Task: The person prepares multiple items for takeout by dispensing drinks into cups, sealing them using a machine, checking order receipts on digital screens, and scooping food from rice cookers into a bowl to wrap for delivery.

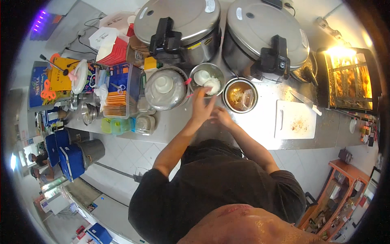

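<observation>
My left hand (202, 108) reaches to the near edge of a steel bowl (221, 74), thumb and fingers apart. Inside that bowl are a small white cup (201, 77) and a white mound that looks like rice (213, 86); my left fingertips overlap the mound, and I cannot tell whether they touch it. Just right of it, my right hand (222, 117) is held low over the counter edge with curled fingers; whatever they may hold is hidden. A round pot of brownish-orange sauce (235, 95) stands beyond my right hand, with a clear scoop or cup (247, 99) in it.
Two big lidded steel cookers (178, 20) (264, 30) stand at the back. A domed lid (164, 95) sits left of the bowl. Rightward lie a white cutting board (289, 118), a knife (305, 102) and a lit glass warmer (349, 81). Red-white cartons (111, 51) and plastic tubs (145, 124) crowd the left.
</observation>
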Tool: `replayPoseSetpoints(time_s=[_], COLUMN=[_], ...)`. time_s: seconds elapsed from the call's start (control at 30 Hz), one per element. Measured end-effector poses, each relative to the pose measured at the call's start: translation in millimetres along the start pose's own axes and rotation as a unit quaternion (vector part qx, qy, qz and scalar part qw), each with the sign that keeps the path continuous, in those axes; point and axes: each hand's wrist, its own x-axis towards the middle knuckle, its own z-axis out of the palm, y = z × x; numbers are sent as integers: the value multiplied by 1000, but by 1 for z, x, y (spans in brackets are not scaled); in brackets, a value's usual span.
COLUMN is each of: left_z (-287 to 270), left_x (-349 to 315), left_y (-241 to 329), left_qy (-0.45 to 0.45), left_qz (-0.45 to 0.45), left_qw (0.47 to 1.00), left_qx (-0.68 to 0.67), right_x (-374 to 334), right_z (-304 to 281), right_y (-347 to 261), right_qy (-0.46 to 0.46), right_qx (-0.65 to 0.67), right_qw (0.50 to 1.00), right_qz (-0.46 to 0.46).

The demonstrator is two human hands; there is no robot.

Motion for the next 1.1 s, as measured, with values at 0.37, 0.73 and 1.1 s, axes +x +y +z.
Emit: replayPoseSetpoints(time_s=[0.37, 0.73, 1.1], left_z=[-162, -41, -59], left_x=[-68, -45, -76], left_y=[-28, -108, -86], left_qy=[-153, -509, -344], left_qz=[-10, 135, 18], left_qw=[987, 789, 902], left_qx=[54, 315, 260], right_x=[88, -2, -58], right_z=[27, -61, -33], right_y=[68, 117, 88], right_qy=[255, 331, 492], right_qx=[79, -167, -293], right_qw=[958, 914, 780], right_qz=[-100, -165, -254])
